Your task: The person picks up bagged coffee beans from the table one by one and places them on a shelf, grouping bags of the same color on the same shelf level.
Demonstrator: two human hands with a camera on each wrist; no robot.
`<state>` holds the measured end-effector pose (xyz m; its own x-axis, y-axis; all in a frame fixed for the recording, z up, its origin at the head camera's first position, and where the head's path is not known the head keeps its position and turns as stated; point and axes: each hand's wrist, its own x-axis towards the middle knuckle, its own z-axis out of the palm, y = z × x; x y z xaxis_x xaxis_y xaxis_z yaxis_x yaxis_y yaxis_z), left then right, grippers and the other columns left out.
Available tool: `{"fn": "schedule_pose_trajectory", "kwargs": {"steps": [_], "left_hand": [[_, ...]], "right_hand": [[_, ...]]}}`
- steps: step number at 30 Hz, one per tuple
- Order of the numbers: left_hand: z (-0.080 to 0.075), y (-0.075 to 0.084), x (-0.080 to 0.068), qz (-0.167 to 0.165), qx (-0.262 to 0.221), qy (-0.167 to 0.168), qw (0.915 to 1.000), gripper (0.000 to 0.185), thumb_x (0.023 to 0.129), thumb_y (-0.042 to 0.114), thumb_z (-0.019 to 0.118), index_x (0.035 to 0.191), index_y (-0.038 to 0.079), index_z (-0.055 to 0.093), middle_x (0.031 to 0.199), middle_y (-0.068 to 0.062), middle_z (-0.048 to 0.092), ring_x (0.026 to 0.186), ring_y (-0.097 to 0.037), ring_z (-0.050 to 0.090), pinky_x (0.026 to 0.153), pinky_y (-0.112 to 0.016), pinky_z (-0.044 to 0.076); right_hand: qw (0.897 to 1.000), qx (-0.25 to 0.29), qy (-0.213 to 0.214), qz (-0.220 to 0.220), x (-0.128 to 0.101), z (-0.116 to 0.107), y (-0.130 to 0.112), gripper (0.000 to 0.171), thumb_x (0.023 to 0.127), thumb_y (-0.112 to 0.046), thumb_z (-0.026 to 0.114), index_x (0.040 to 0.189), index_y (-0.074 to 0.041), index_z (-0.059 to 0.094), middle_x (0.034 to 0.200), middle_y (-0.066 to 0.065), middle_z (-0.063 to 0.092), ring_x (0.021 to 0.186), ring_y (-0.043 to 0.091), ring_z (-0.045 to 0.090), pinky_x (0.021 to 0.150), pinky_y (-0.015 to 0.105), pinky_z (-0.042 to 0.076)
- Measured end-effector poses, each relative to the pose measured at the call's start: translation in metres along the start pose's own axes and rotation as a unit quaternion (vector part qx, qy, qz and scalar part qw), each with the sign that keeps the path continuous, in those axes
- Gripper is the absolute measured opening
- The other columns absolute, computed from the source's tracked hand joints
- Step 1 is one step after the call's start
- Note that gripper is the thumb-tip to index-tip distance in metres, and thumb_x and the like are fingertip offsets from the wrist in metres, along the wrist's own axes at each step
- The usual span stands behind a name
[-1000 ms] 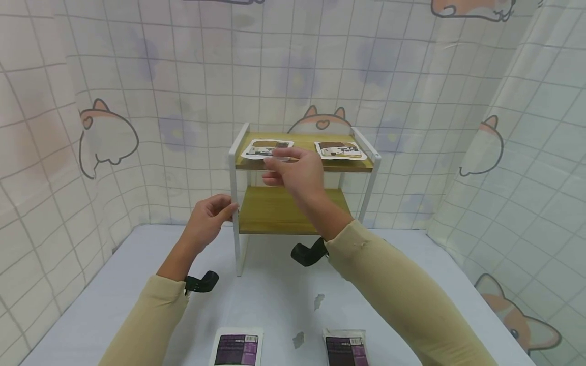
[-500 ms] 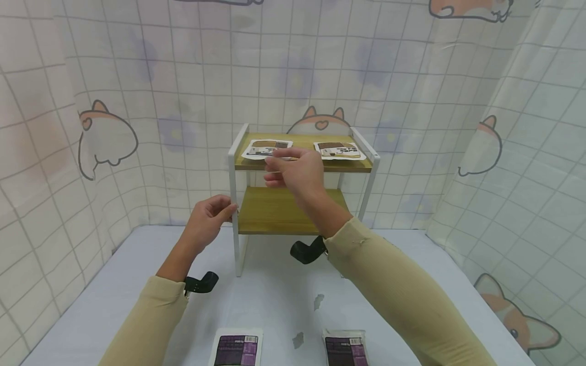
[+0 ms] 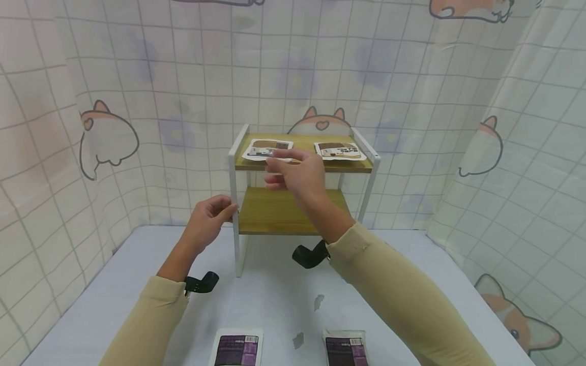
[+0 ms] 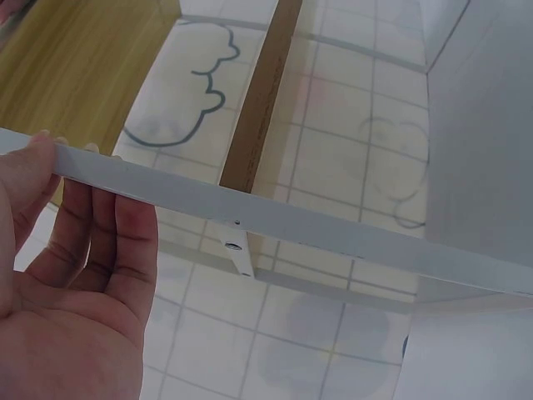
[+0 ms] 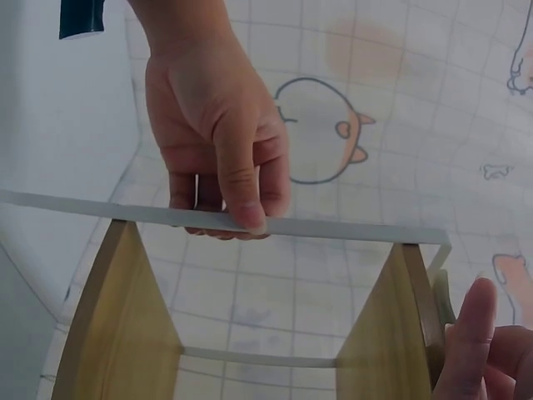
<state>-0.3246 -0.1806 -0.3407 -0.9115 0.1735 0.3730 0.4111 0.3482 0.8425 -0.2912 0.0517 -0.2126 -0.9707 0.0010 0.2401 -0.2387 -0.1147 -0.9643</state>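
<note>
White-framed shelf [image 3: 303, 168] upright, seemingly steadied.

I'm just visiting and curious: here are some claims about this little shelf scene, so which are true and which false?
1. The left hand grips the shelf's white post. True.
2. Two packets lie on the top shelf. True.
3. The lower shelf holds a packet. False: it is bare.
4. The right hand rests on the table. False: it is raised at the left top packet.
5. Two purple packets lie on the table. True.
</note>
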Motion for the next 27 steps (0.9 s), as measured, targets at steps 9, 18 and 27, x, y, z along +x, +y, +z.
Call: {"fn": "schedule_pose_trajectory", "kwargs": {"steps": [9, 18, 27], "left_hand": [[0.000, -0.002, 0.001, 0.000, 0.002, 0.002, 1.0000, 0.033, 0.103, 0.038, 0.062, 0.118, 0.010, 0.068, 0.117, -0.017, 0.070, 0.102, -0.023, 0.066, 0.090, -0.024, 0.055], [0.001, -0.001, -0.001, 0.000, 0.001, 0.005, 1.0000, 0.039, 0.103, 0.037, 0.061, 0.122, 0.004, 0.067, 0.117, -0.016, 0.070, 0.102, -0.023, 0.065, 0.097, -0.039, 0.056], [0.001, -0.002, 0.000, 0.004, 0.002, 0.011, 0.9999, 0.034, 0.103, 0.037, 0.062, 0.118, 0.008, 0.068, 0.114, -0.014, 0.070, 0.099, -0.023, 0.065, 0.094, -0.034, 0.057]], "right_hand": [[0.999, -0.010, -0.025, -0.040, -0.009, -0.009, 0.012, 0.028, 0.090, -0.015, 0.080, 0.116, -0.007, 0.075, 0.100, 0.019, 0.077, 0.069, 0.022, 0.076, 0.068, 0.035, 0.063], [0.996, -0.033, -0.042, -0.075, -0.022, -0.020, 0.031, 0.025, 0.093, -0.024, 0.077, 0.115, -0.011, 0.075, 0.098, 0.016, 0.077, 0.072, 0.023, 0.077, 0.071, 0.035, 0.063], [0.994, -0.010, -0.047, -0.095, -0.033, -0.034, 0.054, 0.026, 0.093, -0.022, 0.077, 0.116, -0.008, 0.074, 0.106, 0.025, 0.074, 0.070, 0.023, 0.076, 0.072, 0.037, 0.063]]}}
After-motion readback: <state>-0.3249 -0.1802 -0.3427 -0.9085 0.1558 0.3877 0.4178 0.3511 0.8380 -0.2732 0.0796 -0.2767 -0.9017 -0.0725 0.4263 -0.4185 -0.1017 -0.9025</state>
